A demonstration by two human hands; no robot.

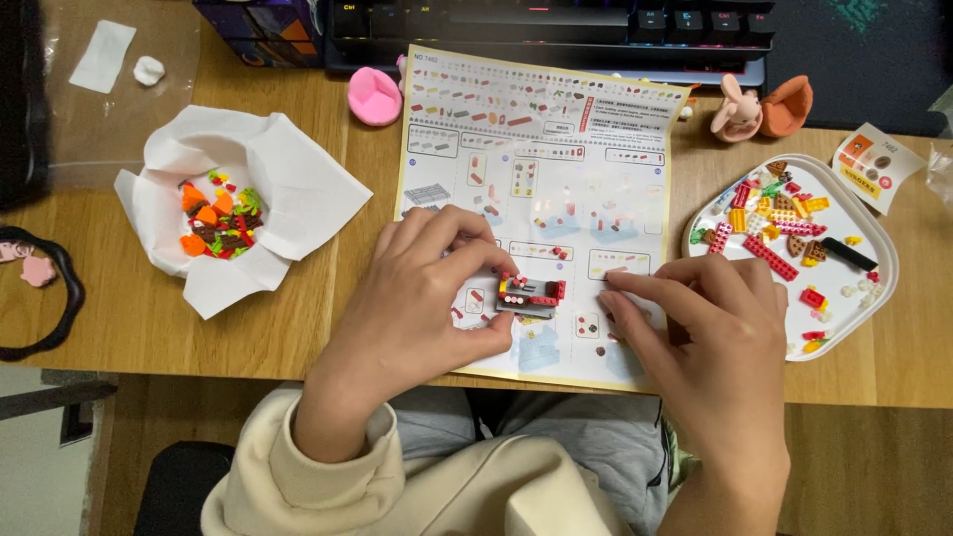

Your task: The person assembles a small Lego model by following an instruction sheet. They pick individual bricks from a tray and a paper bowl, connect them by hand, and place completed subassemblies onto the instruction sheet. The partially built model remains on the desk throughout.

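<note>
My left hand (417, 298) pinches a small brick model (529, 293), grey with red and yellow pieces, between thumb and fingers. The model rests on a printed instruction sheet (541, 139) spread on the wooden desk. My right hand (700, 318) lies on the sheet just right of the model, its fingers curled and the fingertips pressed down near a printed step; whether a tiny piece sits under them I cannot tell.
A white plate (879, 283) with several loose coloured bricks stands at the right. At the left, white paper (298, 189) holds a pile of orange, green and red bricks (218, 213). A keyboard (546, 25), pink toy (374, 95) and rabbit figure (737, 111) line the back.
</note>
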